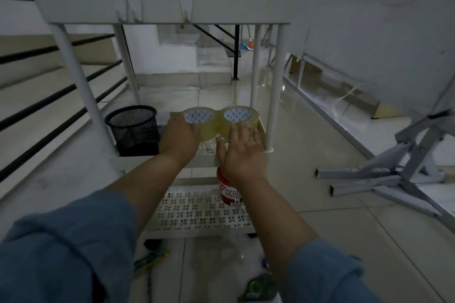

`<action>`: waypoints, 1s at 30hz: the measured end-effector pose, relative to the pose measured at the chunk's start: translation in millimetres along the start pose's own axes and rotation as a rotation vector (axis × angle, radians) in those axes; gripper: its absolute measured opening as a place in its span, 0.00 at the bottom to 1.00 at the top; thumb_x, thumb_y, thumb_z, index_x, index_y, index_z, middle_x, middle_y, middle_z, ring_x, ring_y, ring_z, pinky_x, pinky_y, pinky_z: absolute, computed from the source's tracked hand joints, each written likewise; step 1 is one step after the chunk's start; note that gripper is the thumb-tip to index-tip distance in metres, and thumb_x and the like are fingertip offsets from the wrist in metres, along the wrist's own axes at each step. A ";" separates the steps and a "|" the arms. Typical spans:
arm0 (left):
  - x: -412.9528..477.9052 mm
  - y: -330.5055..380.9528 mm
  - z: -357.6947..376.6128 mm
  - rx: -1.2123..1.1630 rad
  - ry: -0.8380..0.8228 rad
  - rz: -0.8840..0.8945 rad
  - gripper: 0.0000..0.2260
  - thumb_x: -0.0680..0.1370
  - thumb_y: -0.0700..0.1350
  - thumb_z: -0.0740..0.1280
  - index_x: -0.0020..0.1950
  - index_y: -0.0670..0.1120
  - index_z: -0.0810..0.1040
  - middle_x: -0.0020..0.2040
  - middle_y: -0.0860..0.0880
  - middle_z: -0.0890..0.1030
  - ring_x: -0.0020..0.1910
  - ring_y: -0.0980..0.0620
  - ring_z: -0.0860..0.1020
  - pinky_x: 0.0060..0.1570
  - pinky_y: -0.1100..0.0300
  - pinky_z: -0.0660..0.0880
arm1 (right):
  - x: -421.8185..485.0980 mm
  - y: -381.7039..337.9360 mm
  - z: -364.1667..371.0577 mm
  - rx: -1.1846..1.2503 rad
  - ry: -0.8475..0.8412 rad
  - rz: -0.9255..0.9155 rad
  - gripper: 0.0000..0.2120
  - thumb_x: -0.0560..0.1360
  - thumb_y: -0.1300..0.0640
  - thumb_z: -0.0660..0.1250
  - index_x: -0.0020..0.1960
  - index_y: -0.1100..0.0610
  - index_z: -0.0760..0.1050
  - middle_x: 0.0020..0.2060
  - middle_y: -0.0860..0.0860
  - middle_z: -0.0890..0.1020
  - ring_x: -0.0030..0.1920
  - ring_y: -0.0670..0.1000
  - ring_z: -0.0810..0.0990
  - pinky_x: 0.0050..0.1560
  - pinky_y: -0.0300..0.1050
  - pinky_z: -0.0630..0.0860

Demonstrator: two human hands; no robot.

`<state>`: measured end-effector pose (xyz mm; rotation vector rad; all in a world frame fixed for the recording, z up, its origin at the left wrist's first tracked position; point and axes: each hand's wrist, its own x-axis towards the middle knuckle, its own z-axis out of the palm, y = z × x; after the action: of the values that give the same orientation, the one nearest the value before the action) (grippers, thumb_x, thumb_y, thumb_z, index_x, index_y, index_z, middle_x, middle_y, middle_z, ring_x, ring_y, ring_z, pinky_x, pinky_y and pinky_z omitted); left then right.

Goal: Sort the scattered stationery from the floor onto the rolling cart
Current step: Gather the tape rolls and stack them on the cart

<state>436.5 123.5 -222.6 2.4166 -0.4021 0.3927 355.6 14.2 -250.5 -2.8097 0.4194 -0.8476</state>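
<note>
2 tape rolls (251, 121) on cart shelf (208, 149).

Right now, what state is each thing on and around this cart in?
Left tape roll: flat on middle shelf, held by left hand.
Right tape roll: flat, touching it, right hand resting on its side.
Mesh cup: upright, middle shelf.
Red tub: upright, bottom shelf.
Pens: lying on floor.
</note>
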 end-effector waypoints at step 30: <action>-287.0 -129.5 -36.7 0.038 -0.176 -0.237 0.21 0.81 0.51 0.50 0.71 0.44 0.66 0.72 0.45 0.68 0.73 0.47 0.62 0.71 0.53 0.56 | -202.3 -81.2 53.6 0.556 -0.214 -0.065 0.20 0.76 0.59 0.55 0.66 0.65 0.69 0.62 0.62 0.72 0.65 0.61 0.70 0.66 0.43 0.62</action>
<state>218.5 296.4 -374.4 2.5089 -0.1808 0.0846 241.8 159.6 -378.2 -2.3642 0.0442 -0.5545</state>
